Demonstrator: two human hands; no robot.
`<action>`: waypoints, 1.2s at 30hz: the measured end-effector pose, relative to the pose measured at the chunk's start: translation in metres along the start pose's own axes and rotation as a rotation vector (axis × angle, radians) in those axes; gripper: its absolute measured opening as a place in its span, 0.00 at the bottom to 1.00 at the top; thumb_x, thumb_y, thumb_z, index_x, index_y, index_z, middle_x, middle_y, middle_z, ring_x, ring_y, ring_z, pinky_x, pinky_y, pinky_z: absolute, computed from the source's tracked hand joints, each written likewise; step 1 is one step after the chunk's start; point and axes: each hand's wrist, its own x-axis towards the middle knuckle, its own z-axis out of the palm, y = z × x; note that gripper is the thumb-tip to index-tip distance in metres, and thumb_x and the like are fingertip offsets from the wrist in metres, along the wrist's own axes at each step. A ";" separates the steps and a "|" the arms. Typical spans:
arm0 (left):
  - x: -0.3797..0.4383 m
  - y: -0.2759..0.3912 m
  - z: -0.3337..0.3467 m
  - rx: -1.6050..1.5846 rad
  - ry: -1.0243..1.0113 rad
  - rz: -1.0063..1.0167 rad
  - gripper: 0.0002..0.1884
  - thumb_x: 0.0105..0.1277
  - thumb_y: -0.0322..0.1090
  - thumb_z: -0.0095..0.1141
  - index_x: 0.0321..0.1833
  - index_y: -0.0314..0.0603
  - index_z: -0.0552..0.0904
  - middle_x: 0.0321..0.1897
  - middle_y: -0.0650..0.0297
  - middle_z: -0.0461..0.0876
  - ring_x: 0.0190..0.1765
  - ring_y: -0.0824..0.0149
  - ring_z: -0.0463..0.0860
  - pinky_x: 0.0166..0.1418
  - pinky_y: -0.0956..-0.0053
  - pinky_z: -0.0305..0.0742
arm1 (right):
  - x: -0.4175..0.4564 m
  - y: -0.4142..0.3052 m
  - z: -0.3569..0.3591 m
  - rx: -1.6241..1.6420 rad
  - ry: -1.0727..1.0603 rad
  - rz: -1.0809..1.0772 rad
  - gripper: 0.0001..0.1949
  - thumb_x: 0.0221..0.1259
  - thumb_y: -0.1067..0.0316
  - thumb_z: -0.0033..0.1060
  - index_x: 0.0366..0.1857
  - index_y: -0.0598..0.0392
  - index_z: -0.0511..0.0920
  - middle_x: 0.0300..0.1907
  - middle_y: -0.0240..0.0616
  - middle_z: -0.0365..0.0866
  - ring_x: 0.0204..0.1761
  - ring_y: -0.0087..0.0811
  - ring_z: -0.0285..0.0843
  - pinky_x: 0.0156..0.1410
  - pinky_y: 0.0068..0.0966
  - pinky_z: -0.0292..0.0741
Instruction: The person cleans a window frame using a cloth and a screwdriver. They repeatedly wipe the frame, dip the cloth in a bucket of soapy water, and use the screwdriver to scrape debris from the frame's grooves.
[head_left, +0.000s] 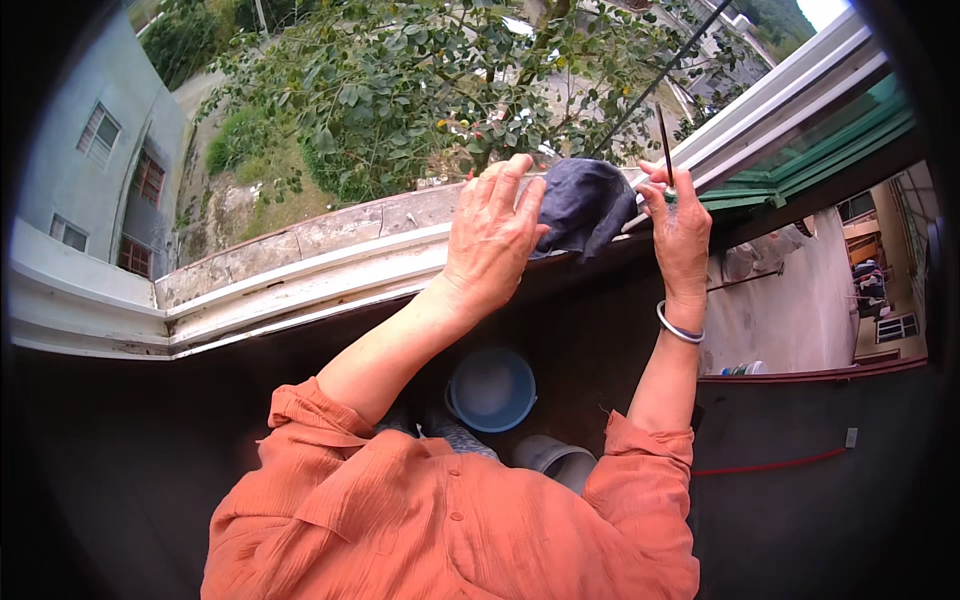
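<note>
My left hand (495, 225) is raised over the white window frame (322, 279), fingers spread, beside a dark blue cloth (577, 206). Whether its fingers touch the cloth cannot be told. The cloth lies bunched on the sill between my two hands. My right hand (679, 225) grips a thin dark rod-like tool (664, 142) with a small green and white part at the fingers. The tool points up, past the cloth's right side. What its lower end is like is hidden in the hand.
A blue bucket (493, 390) with whitish contents and a pale bucket (559, 459) stand below by my legs. Green-framed glass (802, 161) is at the right. Beyond the concrete ledge (337, 225) grows a leafy tree (390, 97).
</note>
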 end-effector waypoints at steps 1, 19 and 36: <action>-0.008 0.003 0.006 -0.062 -0.082 0.100 0.29 0.58 0.36 0.71 0.61 0.35 0.77 0.64 0.49 0.73 0.66 0.46 0.74 0.69 0.55 0.70 | -0.017 -0.002 0.000 0.200 0.058 0.112 0.12 0.74 0.60 0.61 0.47 0.59 0.75 0.46 0.43 0.88 0.41 0.31 0.89 0.42 0.24 0.83; 0.044 0.023 0.159 -0.175 -0.532 0.149 0.26 0.70 0.50 0.60 0.55 0.34 0.69 0.43 0.44 0.83 0.49 0.41 0.83 0.51 0.49 0.78 | -0.221 0.046 -0.018 0.491 0.130 0.682 0.11 0.76 0.62 0.59 0.40 0.58 0.74 0.34 0.38 0.88 0.31 0.24 0.87 0.34 0.18 0.79; -0.007 -0.010 0.091 -0.223 -0.496 0.178 0.28 0.69 0.36 0.61 0.68 0.30 0.68 0.65 0.42 0.72 0.66 0.41 0.71 0.71 0.55 0.67 | -0.266 0.024 0.010 0.603 0.058 0.818 0.09 0.75 0.64 0.59 0.39 0.59 0.74 0.32 0.39 0.87 0.29 0.25 0.86 0.33 0.19 0.78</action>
